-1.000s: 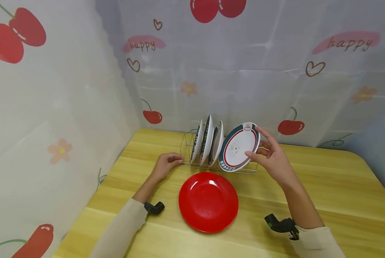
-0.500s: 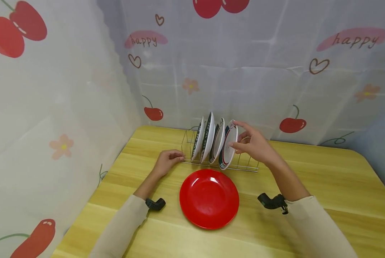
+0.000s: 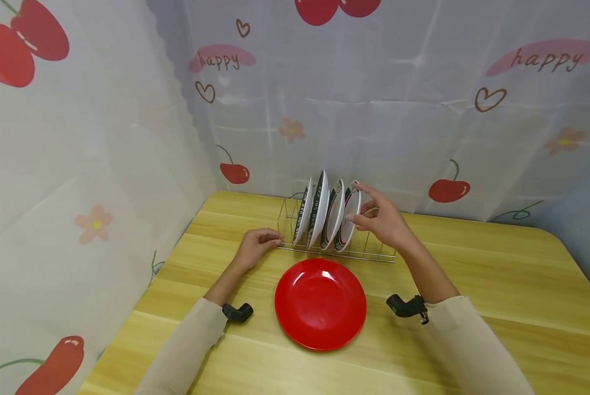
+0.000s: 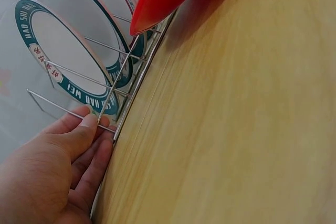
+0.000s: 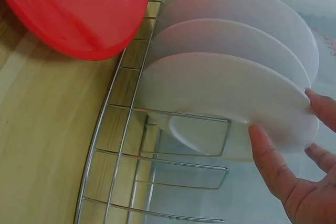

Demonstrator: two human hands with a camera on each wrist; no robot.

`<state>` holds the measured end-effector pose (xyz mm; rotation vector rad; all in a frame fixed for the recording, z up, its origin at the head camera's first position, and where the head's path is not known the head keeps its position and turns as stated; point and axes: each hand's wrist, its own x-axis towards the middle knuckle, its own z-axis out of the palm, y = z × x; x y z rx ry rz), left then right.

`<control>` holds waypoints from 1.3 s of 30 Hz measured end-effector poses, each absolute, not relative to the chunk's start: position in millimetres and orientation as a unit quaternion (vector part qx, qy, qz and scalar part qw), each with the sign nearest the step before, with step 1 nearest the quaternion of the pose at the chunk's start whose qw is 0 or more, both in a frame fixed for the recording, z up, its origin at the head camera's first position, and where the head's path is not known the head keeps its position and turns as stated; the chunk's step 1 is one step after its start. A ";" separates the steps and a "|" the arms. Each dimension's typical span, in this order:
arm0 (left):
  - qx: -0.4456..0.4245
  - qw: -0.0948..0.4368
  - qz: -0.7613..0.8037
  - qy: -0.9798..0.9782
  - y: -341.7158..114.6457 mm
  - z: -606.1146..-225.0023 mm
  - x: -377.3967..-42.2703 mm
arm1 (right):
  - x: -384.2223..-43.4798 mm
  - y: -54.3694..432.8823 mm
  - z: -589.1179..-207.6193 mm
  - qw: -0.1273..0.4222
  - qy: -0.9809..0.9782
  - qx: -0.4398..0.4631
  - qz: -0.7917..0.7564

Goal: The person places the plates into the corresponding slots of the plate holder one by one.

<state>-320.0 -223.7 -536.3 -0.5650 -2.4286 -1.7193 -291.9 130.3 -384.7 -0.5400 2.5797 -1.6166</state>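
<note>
A wire dish rack [image 3: 386, 259] on the table holds several white plates with dark green rims, standing on edge. My right hand [image 3: 383, 222] holds the rightmost plate [image 3: 346, 232] by its rim and face, and that plate stands between the rack's wires. In the right wrist view its pale underside [image 5: 210, 85] shows, with a fingertip against it. My left hand [image 3: 255, 249] pinches the wire at the rack's left end; the left wrist view shows thumb and fingers [image 4: 84, 132] around it. Nearer to me, a red plate [image 3: 319, 307] lies flat.
The wooden table [image 3: 472, 274] reaches to a patterned curtain [image 3: 374, 126] behind the rack and another at the left. Wire slots [image 5: 178, 182] lie to the right of the held plate. A black wrist camera [image 3: 405, 306] sits on my right forearm.
My right hand has moved left with the plate, turned it from facing me to edge-on, and lowered it into the rack beside the others. My left hand stays on the rack's end.
</note>
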 end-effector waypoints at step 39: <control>-0.198 0.057 -0.572 -0.794 -222.8 -535.4 -316.2 | -211.1 148.2 -462.0 0.177 0.826 -0.203 -0.495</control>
